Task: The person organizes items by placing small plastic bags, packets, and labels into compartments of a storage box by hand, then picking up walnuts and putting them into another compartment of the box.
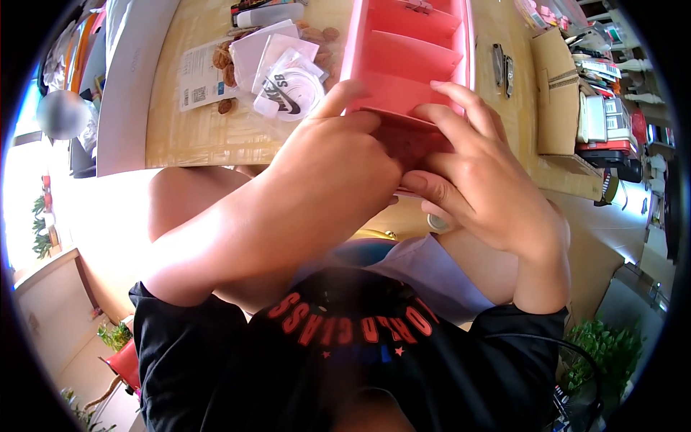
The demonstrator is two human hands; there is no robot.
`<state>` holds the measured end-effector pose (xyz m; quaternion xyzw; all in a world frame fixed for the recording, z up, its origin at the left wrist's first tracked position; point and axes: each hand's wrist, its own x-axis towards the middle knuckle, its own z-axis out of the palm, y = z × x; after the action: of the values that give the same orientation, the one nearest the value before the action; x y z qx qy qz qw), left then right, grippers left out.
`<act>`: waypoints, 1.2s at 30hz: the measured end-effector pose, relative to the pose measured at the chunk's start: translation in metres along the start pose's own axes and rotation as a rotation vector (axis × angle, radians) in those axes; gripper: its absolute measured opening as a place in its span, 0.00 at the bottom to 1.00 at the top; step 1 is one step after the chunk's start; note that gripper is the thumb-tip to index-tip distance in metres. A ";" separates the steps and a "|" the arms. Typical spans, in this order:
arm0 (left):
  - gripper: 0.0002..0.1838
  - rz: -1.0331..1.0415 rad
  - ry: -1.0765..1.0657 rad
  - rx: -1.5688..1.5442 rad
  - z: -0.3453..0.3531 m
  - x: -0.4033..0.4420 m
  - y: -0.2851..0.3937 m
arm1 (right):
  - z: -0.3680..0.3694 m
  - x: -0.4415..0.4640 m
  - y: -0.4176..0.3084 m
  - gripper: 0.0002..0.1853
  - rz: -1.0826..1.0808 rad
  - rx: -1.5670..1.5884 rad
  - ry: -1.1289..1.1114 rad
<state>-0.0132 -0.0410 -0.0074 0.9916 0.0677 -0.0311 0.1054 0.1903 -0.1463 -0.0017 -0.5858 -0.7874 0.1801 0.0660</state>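
Note:
A long pink box (414, 54) with cross dividers lies on the wooden table, its near end at the table's front edge. My left hand (335, 155) reaches over the near left corner, its index finger bent across the left wall and the other fingers curled into the nearest compartment. On the right, my right hand (479, 165) grips the near end and a divider, thumb at the front wall and fingers inside. What the fingertips touch within that compartment is hidden in shadow.
Left of the box lie a white NIKE SB tag (290, 92) in clear plastic, walnuts (224, 65) and a printed sheet (194, 75). Nail clippers (509, 75) lie to the right, beside a cardboard box (558, 93) of assorted items. A white board (133, 86) stands at the left edge.

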 end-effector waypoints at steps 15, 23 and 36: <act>0.10 -0.429 0.445 -0.626 -0.044 -0.052 -0.121 | -0.013 0.033 -0.004 0.15 -0.136 0.131 0.371; 0.07 -0.686 0.260 -0.456 -0.014 -0.062 -0.112 | 0.005 0.045 -0.006 0.14 -0.201 0.211 0.393; 0.06 -0.478 0.651 -0.828 -0.003 -0.074 -0.140 | 0.009 0.049 -0.007 0.12 -0.167 0.253 0.478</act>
<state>-0.1061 0.0856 -0.0270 0.7834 0.3252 0.2817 0.4486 0.1666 -0.1037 -0.0133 -0.5317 -0.7665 0.1275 0.3370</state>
